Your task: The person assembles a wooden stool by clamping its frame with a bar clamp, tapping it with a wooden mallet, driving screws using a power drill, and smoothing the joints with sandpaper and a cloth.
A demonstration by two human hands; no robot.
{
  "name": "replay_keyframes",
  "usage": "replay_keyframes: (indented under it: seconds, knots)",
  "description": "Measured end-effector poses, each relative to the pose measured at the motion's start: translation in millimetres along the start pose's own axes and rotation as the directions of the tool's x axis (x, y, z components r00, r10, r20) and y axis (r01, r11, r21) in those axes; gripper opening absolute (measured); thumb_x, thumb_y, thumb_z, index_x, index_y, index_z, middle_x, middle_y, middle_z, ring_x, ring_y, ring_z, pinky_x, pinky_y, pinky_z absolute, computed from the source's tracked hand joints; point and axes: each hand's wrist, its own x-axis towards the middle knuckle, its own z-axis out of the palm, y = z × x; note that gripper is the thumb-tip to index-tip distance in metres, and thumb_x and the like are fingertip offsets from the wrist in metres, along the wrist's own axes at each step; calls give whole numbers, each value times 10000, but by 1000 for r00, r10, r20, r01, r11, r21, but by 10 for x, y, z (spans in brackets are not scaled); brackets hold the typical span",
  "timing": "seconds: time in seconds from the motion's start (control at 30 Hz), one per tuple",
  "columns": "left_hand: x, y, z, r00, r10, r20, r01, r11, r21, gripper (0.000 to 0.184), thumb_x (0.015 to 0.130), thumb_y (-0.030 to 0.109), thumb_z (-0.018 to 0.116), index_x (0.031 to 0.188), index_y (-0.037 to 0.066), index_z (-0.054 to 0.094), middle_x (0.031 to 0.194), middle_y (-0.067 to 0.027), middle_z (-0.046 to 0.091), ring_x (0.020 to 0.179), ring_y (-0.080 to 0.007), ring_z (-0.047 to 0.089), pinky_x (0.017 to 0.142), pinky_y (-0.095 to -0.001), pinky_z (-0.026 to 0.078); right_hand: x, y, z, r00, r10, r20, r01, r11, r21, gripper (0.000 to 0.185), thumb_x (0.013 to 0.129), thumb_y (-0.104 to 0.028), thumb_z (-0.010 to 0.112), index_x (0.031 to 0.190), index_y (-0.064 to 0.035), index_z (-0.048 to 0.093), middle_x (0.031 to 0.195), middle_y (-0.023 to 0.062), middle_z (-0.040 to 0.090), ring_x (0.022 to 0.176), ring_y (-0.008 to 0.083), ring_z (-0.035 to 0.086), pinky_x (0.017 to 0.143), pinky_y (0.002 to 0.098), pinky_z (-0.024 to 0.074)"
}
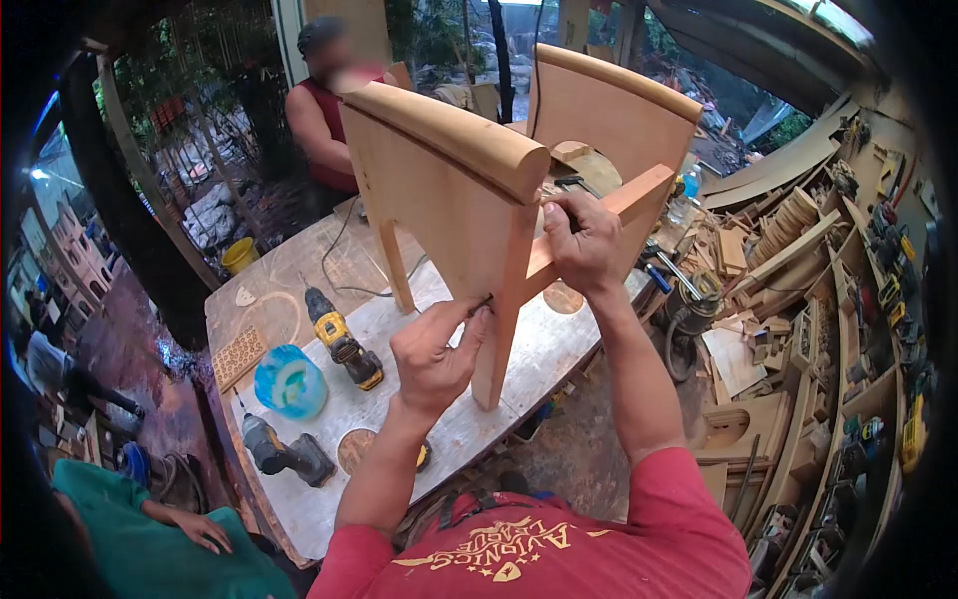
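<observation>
A wooden furniture frame [439, 190] stands on the worktable, with rounded rails along the tops of its two side panels. My left hand [439, 349] is at the lower part of the near panel, thumb and finger pinched on a small dark screw-like piece [483, 302] against the wood. Higher up, my right hand [582, 238] is closed near the panel's top corner, beside the crossbar [639, 195]; what its fingers hold, if anything, is hidden. A yellow and black drill [344, 341] lies left of my left hand, next to a blue bowl [290, 382].
A second driver [284, 451] lies on the worktable [329, 514] near its left edge. Across the table is a person in a red top [324, 130]; another in green [160, 539] is at lower left. Wood scraps [748, 250] and a tool rack [883, 329] fill the right.
</observation>
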Motion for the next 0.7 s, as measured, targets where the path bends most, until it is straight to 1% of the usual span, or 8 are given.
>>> replay_keyframes:
  seconds: [0.13, 0.27, 0.37, 0.47, 0.5, 0.57, 0.6, 0.7]
  knots:
    - [30, 13, -12, 999, 47, 13, -48, 997, 61, 125, 830, 36, 721, 938, -26, 717, 857, -160, 721, 764, -245, 720, 682, -301, 540, -2, 29, 9, 1000, -18, -11, 18, 999, -31, 149, 833, -183, 642, 805, -40, 674, 716, 129, 638, 705, 305, 627, 653, 414, 486]
    - [43, 27, -25, 999, 29, 24, -30, 998, 48, 126, 830, 38, 722, 942, -22, 718, 854, -158, 718, 768, -248, 719, 690, -305, 541, 5, 31, 1, 1000, -26, 0, 26, 999, -46, 137, 829, -170, 639, 818, -40, 680, 721, 128, 645, 706, 296, 630, 649, 407, 486]
    - [52, 22, -34, 999, -6, 34, 5, 1000, 15, 137, 834, 44, 723, 952, -24, 717, 861, -154, 719, 792, -235, 720, 704, -305, 546, -41, -5, -16, 999, -15, -29, 17, 998, 60, 140, 829, -158, 638, 882, -39, 690, 750, 111, 662, 727, 285, 626, 681, 388, 488]
    - [66, -2, -28, 998, -30, 49, 31, 999, -31, 166, 830, 46, 729, 977, -30, 711, 894, -151, 722, 820, -226, 720, 741, -304, 556, -268, 92, -4, 981, -86, -174, 137, 942, 306, 161, 830, -146, 635, 945, -47, 690, 828, 88, 681, 779, 280, 618, 773, 390, 478]
    - [57, 5, -27, 998, -41, 51, 43, 998, -44, 181, 826, 41, 731, 990, -33, 707, 909, -150, 722, 825, -226, 718, 759, -304, 561, -385, 61, -22, 987, -74, -140, 115, 943, 312, 185, 835, -140, 631, 987, -50, 686, 931, 83, 690, 888, 290, 611, 879, 407, 442]
    - [33, -12, -20, 996, -69, 57, 73, 994, -76, 240, 812, 28, 737, 1039, -34, 690, 960, -151, 717, 852, -231, 714, 794, -310, 567, -370, -108, -154, 916, -400, -13, 400, 916, -17, 197, 841, -146, 625, 997, -46, 693, 1005, 100, 694, 985, 288, 607, 936, 409, 417]
    - [0, -35, -11, 995, -85, 60, 90, 991, -96, 286, 802, 19, 740, 1075, -33, 676, 995, -153, 711, 875, -234, 710, 812, -316, 568, -372, -77, -149, 909, -416, 21, 417, 908, -42, 226, 857, -149, 608, 1024, -24, 694, 1013, 114, 698, 1045, 290, 598, 966, 409, 402]
    - [-134, 32, -51, 994, -110, 16, 111, 989, -102, 423, 774, -2, 745, 1177, -29, 620, 1077, -153, 690, 948, -236, 693, 851, -332, 569, -324, -20, -201, 965, -258, 39, 251, 960, 121, 231, 875, -136, 580, 1034, -14, 697, 1014, 120, 701, 1038, 296, 609, 976, 418, 397]
